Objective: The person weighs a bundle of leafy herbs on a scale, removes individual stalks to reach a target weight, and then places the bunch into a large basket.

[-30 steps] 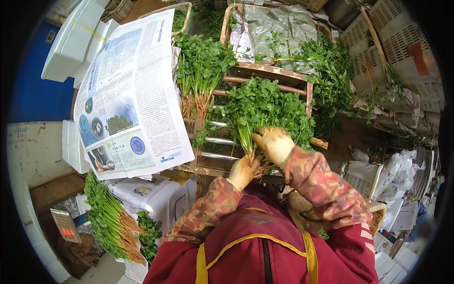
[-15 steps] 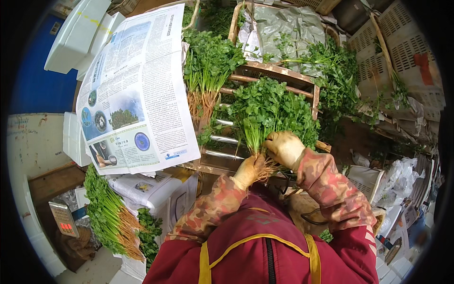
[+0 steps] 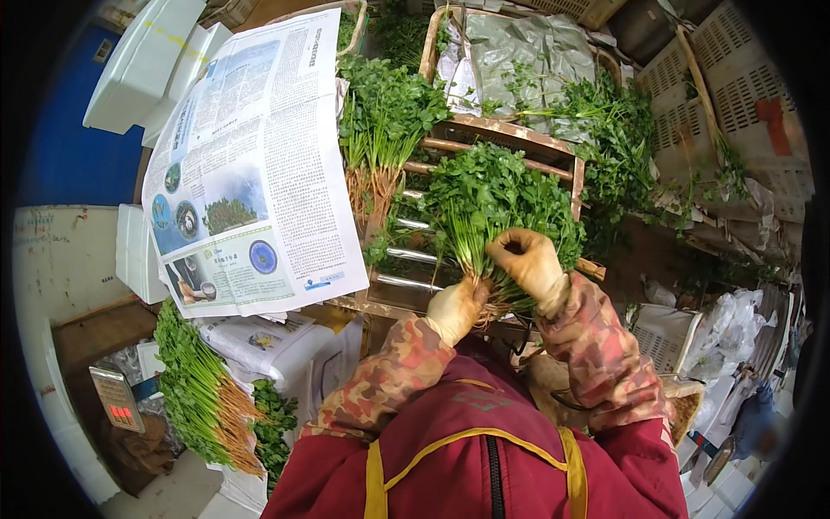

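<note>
My left hand [image 3: 456,309], in what looks like a stained pale glove, is closed round the root end of a bunch of celery-like greens [image 3: 497,195]. Leaves point away from me, and thin brown roots stick out beside my fingers. My right hand [image 3: 529,264], similarly gloved, is at the bunch's right side, thumb and forefinger curled into a ring. Whatever its fingertips pinch, if anything, is too small to make out. Beneath the bunch stands a brown slatted rack [image 3: 415,254]. Another rooted bunch [image 3: 385,121] lies on the rack farther left.
Newspaper sheets [image 3: 259,173] spread at the left, by white foam boxes [image 3: 143,65]. Below them are a finished-looking pile of greens [image 3: 203,381] and a scale with a lit red display [image 3: 117,398]. Loose greens [image 3: 614,130] and perforated crates [image 3: 726,78] stand at the far right.
My right hand has lifted slightly off the stems and turned, its thumb and forefinger now forming a ring. My left hand stays on the root end, shifted slightly.
</note>
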The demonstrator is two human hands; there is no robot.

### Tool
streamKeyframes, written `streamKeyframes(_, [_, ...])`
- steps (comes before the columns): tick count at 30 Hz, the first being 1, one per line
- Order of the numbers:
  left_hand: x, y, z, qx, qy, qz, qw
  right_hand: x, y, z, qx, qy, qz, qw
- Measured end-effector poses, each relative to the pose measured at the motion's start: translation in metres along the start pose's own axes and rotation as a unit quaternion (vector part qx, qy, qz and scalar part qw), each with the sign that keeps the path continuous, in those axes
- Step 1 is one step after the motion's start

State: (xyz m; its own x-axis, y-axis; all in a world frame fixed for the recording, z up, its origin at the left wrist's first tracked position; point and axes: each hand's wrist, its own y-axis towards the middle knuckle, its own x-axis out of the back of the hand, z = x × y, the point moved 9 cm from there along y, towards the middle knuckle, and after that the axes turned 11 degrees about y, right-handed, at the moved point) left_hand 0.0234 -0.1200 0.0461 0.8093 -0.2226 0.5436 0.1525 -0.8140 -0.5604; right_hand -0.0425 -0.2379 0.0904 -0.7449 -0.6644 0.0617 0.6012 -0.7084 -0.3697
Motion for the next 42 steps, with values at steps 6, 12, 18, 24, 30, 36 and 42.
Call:
streamKeyframes(6, [0.028, -0.002, -0.013, -0.091, 0.074, -0.075, 0.99, -0.01, -0.058, 0.064, -0.011, 0.039, 0.178, 0.983])
streamKeyframes(12, [0.088, -0.034, -0.073, -0.156, 0.256, -0.09, 0.95, 0.173, -0.061, 0.12, 0.154, 0.096, -0.236, 0.955])
streamKeyframes(18, [0.075, -0.039, -0.087, -0.2, 0.327, -0.083, 0.92, 0.041, -0.03, 0.124, 0.098, -0.236, -0.048, 0.966])
streamKeyframes(24, [0.058, -0.035, -0.091, -0.203, 0.356, -0.041, 0.911, 0.011, -0.01, 0.087, 0.019, -0.242, 0.074, 0.967])
streamKeyframes(30, [0.059, -0.039, -0.088, -0.173, 0.377, 0.02, 0.91, -0.004, -0.062, 0.139, 0.213, -0.285, 0.159, 0.921])
streamKeyframes(36, [0.06, -0.042, -0.11, -0.262, 0.426, -0.013, 0.866, -0.027, -0.056, 0.098, 0.208, -0.645, 0.234, 0.697])
streamKeyframes(42, [0.066, -0.041, -0.101, -0.256, 0.4, -0.022, 0.88, -0.005, -0.073, 0.107, 0.275, -0.558, 0.197, 0.758])
